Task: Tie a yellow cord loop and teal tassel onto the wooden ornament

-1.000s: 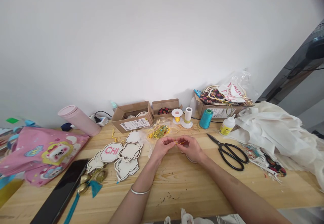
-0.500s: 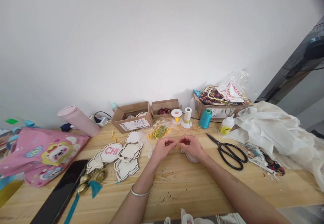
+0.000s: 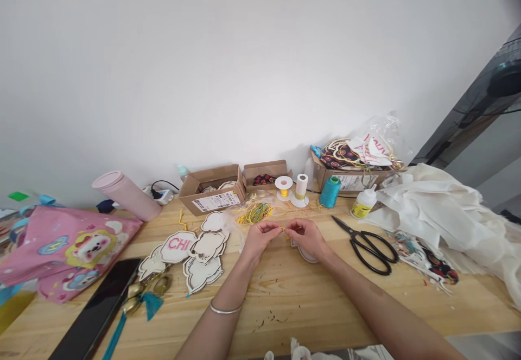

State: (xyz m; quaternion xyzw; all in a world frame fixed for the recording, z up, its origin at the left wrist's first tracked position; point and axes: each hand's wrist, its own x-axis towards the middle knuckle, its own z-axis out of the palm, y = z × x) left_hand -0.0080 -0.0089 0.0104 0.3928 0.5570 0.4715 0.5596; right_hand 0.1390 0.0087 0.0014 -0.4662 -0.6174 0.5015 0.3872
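Observation:
Thumb and fingers of my left hand pinch a thin yellow cord over the middle of the table. My right hand grips the same cord a short way to the right, its fingertips close to the left ones. Under my right hand lies a pale ornament piece with a scalloped edge, mostly covered by the hand. Just behind my hands sits a bundle of yellow and green cords on clear plastic.
Black-handled scissors lie to the right, near a glue bottle and white cloth. Thread spools, including a teal one, stand behind. Left are ornament pieces, brass bells, a phone and a pink bag.
Both hands stay in nearly the same place with the yellow cord between them. Only slight finger movement shows.

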